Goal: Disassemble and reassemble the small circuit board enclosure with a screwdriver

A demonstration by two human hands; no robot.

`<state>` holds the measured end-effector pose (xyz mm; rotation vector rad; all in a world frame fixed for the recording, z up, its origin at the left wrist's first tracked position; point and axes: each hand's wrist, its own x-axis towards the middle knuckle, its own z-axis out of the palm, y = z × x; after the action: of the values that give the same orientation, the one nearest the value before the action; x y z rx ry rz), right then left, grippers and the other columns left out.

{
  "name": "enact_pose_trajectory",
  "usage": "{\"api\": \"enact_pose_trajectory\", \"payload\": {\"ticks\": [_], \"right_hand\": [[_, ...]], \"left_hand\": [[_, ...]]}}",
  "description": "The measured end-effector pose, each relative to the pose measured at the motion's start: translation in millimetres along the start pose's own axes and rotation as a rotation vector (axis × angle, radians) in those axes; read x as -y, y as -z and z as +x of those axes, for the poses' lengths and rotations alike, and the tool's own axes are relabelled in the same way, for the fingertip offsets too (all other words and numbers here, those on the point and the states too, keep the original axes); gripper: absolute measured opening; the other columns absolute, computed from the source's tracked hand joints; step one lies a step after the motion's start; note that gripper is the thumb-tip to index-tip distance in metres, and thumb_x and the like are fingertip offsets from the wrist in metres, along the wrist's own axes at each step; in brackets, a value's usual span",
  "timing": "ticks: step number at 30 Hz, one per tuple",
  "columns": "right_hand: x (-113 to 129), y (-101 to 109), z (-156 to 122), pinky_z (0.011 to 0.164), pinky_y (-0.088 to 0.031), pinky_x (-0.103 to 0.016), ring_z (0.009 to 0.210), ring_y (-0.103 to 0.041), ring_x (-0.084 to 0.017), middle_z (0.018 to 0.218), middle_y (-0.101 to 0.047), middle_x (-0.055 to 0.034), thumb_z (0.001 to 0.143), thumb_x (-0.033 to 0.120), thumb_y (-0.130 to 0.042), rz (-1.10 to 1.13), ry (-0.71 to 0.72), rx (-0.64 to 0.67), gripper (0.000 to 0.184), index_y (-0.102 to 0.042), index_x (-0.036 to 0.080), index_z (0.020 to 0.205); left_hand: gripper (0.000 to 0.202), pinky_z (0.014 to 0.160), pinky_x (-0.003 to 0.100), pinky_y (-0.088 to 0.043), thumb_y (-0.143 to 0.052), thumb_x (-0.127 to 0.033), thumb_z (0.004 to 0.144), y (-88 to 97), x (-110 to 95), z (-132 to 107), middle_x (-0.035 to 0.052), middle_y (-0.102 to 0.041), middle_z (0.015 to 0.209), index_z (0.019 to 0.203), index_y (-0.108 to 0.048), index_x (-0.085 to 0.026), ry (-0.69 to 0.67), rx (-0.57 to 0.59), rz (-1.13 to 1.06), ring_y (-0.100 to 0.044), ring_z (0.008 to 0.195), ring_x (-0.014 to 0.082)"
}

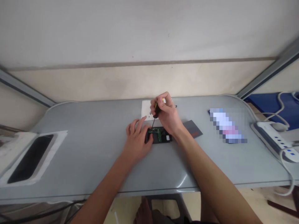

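A small black device with a green circuit board exposed [161, 135] lies near the middle of the grey table [93, 146]. My left hand [137, 139] rests on the table at the device's left end, fingers spread, thumb against its edge. My right hand [164, 112] is closed around a screwdriver [156, 112] with a black and yellow handle. The screwdriver stands nearly upright, its tip down on the left part of the board.
A white square plate [146, 109] lies behind the hands. A dark grey cover [193, 129] sits right of the device. Further right is a blurred package [227, 126], then a white power strip [275, 140] with cables. A white tray with a dark inside [30, 157] stands at the left.
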<state>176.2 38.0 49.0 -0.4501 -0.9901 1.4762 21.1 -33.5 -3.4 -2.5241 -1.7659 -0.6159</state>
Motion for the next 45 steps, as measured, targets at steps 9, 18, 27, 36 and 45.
{"api": "enact_pose_trajectory", "payload": {"ticks": [9, 18, 27, 36, 45], "right_hand": [[0, 2, 2, 0.057, -0.04, -0.027, 0.061, -0.038, -0.013, 0.072, -0.041, 0.0028, 0.098, 0.06, -0.055, 0.013, -0.028, -0.01, 0.034, -0.051, 0.026, 0.094], [8, 10, 2, 0.069, -0.048, -0.029, 0.074, -0.053, -0.015, 0.082, -0.053, -0.0016, 0.098, 0.049, -0.06, -0.019, -0.031, 0.022, 0.028, -0.053, 0.024, 0.088], [2, -4, -4, 0.056, -0.036, -0.026, 0.059, -0.035, -0.013, 0.067, -0.034, 0.0056, 0.089, 0.053, -0.072, 0.008, -0.016, -0.048, 0.038, -0.044, 0.027, 0.088], [2, 5, 0, 0.062, -0.045, -0.03, 0.066, -0.045, -0.015, 0.076, -0.046, 0.0005, 0.095, 0.062, -0.057, -0.007, -0.049, 0.009, 0.037, -0.056, 0.025, 0.093], [5, 1, -2, 0.068, -0.049, -0.029, 0.075, -0.054, -0.014, 0.085, -0.056, -0.0013, 0.093, 0.053, -0.067, -0.023, -0.035, 0.071, 0.032, -0.056, 0.024, 0.089]], "left_hand": [[0.02, 0.119, 0.059, -0.03, -0.056, -0.025, 0.096, -0.7, 2, 0, 0.0107, -0.049, 0.157, 0.114, -0.063, -0.022, -0.029, -0.018, 0.006, -0.037, 0.146, 0.0362], [0.02, 0.122, 0.06, -0.027, -0.057, -0.025, 0.095, -3.4, 3, -1, 0.0103, -0.048, 0.157, 0.113, -0.064, -0.023, -0.034, -0.03, -0.02, -0.033, 0.15, 0.0363], [0.022, 0.122, 0.06, -0.027, -0.059, -0.026, 0.094, -3.9, 1, -2, 0.0096, -0.047, 0.158, 0.114, -0.065, -0.022, -0.018, -0.033, -0.018, -0.032, 0.151, 0.0368], [0.02, 0.121, 0.059, -0.028, -0.059, -0.025, 0.094, -3.3, 2, -2, 0.009, -0.048, 0.158, 0.112, -0.065, -0.022, -0.022, -0.029, -0.012, -0.034, 0.149, 0.0369], [0.02, 0.12, 0.06, -0.029, -0.058, -0.025, 0.094, -5.5, 4, -2, 0.0099, -0.049, 0.157, 0.113, -0.064, -0.022, -0.033, -0.046, -0.023, -0.034, 0.147, 0.0375]]}}
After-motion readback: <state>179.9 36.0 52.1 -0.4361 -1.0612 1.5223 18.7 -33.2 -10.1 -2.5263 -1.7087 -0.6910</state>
